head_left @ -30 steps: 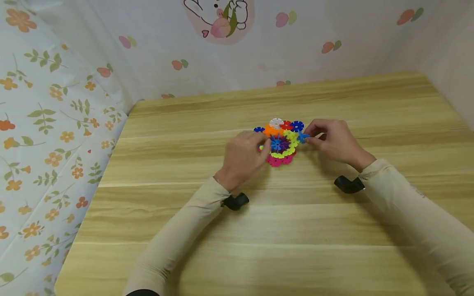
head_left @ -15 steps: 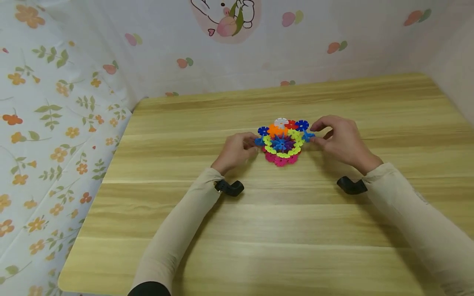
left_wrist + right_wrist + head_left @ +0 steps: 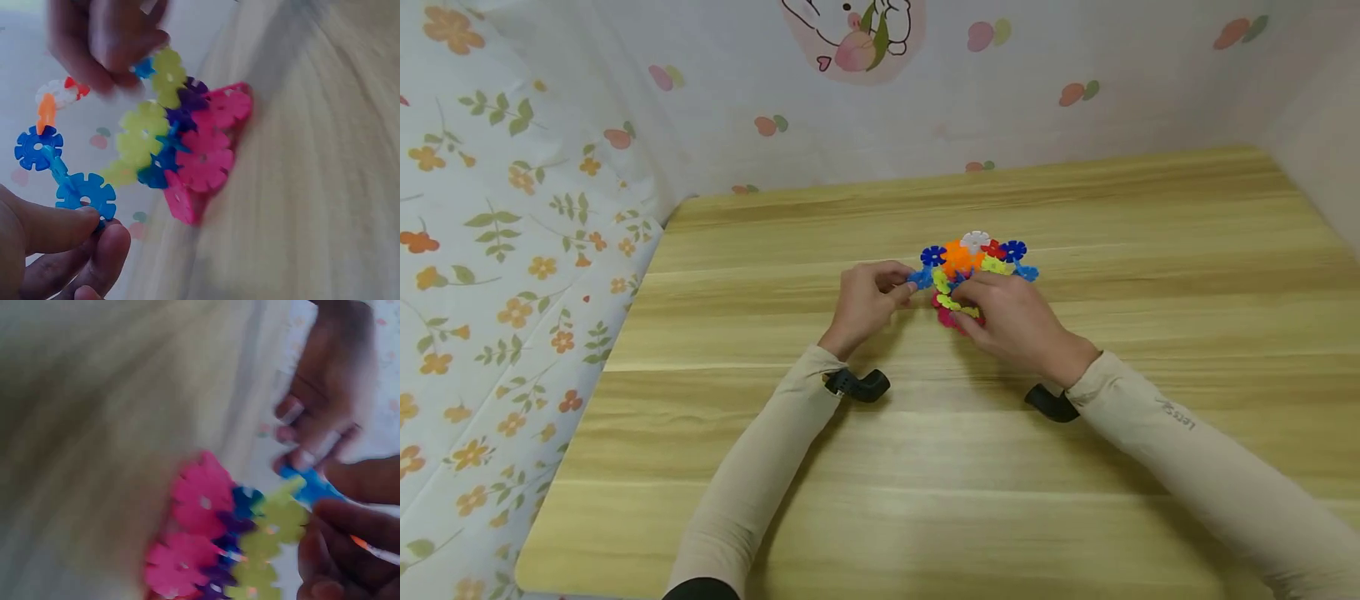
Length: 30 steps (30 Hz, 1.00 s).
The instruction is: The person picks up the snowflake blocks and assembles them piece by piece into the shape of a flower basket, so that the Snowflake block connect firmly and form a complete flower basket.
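Observation:
A toy built of interlocking plastic snowflake discs [image 3: 957, 258] stands on the table, in orange, yellow, pink, purple, white, red and blue. My left hand [image 3: 865, 302] pinches a light blue disc [image 3: 87, 195] at its left side, between thumb and fingers. Beside it is a dark blue disc [image 3: 39, 148]. In front of the toy's middle is my right hand [image 3: 1011, 317], its fingers loosely bent and blurred in the left wrist view. The right wrist view has those fingers close to a yellow disc [image 3: 273, 526]; no disc plainly sits between them. This hand hides part of the toy's centre.
The wooden table [image 3: 970, 475] spreads around the toy, its back edge near a patterned curtain [image 3: 880, 125]. A floral curtain [image 3: 512, 333] hangs along the left. Black wrist mounts [image 3: 859, 386] sit under both wrists.
My right hand has left the light blue disc at the toy's right side and moved left across its front. My left hand went from the toy's front to the light blue disc on the left.

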Each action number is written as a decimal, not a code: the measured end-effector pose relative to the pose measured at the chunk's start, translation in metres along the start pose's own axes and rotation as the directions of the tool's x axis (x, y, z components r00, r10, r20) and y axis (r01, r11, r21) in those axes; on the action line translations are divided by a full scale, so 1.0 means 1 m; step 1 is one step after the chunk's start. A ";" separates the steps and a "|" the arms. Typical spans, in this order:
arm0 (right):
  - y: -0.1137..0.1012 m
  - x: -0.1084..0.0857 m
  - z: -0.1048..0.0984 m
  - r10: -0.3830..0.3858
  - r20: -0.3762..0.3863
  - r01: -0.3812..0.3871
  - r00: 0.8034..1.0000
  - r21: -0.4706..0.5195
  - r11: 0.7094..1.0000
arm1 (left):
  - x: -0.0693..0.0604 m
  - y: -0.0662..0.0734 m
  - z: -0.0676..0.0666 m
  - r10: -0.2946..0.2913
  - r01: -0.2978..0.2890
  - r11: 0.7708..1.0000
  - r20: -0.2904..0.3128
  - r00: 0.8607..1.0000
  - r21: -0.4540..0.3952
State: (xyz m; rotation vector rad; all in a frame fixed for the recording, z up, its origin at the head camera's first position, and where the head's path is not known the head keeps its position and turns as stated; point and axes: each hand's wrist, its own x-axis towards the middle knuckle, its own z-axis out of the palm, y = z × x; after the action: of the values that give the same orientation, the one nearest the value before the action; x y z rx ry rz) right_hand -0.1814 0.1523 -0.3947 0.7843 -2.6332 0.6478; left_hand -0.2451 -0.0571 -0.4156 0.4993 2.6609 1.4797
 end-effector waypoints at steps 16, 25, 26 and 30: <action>0.004 0.024 0.014 0.111 0.140 -0.108 0.984 -0.024 0.994 | 0.012 -0.001 0.005 -0.005 -0.007 0.992 -0.090 0.996 -0.129; 0.009 0.018 0.012 0.063 0.209 -0.076 0.976 0.057 0.995 | 0.004 -0.005 0.003 -0.005 -0.001 0.985 -0.032 0.999 -0.175; 0.009 0.016 0.012 0.058 0.197 -0.073 0.979 0.068 0.995 | 0.002 -0.005 0.002 0.002 -0.005 0.986 -0.020 1.000 -0.166; 0.006 0.014 0.014 0.089 0.115 -0.097 0.989 0.066 0.993 | -0.005 -0.003 -0.002 0.018 -0.017 0.989 0.009 1.000 -0.150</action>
State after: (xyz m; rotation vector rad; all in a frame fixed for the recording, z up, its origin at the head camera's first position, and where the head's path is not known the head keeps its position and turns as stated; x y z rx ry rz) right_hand -0.1983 0.1436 -0.4025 0.7420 -2.7758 0.7478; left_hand -0.2412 -0.0622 -0.4175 0.5183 2.5183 1.6612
